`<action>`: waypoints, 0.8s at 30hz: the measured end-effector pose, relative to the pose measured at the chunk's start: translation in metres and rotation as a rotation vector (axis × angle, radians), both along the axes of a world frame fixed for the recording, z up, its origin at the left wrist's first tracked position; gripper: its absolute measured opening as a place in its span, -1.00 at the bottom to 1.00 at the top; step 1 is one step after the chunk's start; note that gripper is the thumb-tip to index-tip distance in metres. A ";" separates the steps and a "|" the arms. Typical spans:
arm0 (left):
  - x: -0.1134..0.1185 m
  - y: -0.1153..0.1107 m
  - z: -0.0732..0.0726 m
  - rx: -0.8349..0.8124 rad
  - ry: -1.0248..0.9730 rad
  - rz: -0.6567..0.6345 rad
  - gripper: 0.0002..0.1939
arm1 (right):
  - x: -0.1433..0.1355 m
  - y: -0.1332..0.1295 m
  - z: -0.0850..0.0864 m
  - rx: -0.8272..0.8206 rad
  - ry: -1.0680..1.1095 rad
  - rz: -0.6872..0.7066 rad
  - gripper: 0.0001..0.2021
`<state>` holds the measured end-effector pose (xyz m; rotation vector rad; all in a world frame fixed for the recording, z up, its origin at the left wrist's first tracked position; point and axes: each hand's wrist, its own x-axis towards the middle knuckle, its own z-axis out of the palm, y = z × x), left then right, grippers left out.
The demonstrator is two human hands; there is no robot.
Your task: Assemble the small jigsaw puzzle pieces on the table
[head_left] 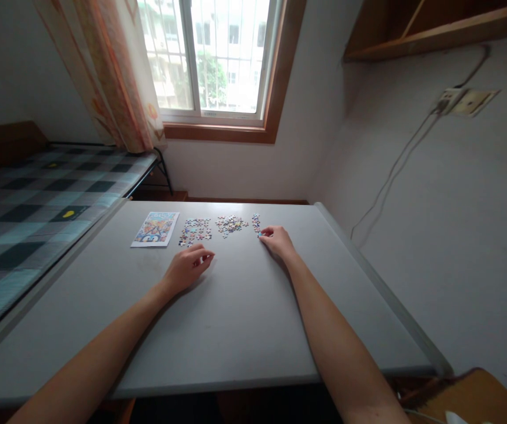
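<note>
Small jigsaw pieces lie on the grey table in three groups. A loose pile (232, 225) is in the middle, spaced-out rows (195, 231) are to its left, and a narrow column (256, 221) is to its right. At the lower end of that column, my right hand (277, 240) pinches a small bluish puzzle piece (260, 235). My left hand (190, 265) rests on the table just below the left rows, fingers curled with their tips close together; whether they hold anything is too small to tell. A colourful picture sheet (155, 229) lies left of the rows.
The table (235, 330) reaches towards a window (218, 59) with a curtain (116, 76). Beside its left edge is a bed with a checked cover (50, 206). A wall with hanging cables (383, 188) stands at the right; a wooden chair (478, 397) is at bottom right.
</note>
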<state>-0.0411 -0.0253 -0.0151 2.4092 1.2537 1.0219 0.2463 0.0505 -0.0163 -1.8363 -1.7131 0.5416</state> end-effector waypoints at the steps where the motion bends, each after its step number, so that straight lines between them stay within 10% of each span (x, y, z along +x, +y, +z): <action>1: 0.000 0.000 0.000 -0.003 -0.002 0.000 -0.83 | 0.000 0.000 0.001 0.009 0.020 -0.002 -0.78; 7: 0.000 0.000 -0.001 -0.010 -0.012 -0.006 -0.83 | -0.020 -0.006 0.010 0.192 0.015 0.052 -0.80; 12: 0.000 0.000 -0.001 -0.002 -0.002 -0.008 -0.82 | -0.058 -0.024 0.006 0.330 -0.113 0.367 -0.74; 24: 0.002 0.001 -0.004 -0.005 0.013 -0.015 -0.81 | -0.081 -0.041 -0.003 0.323 -0.367 0.549 -0.62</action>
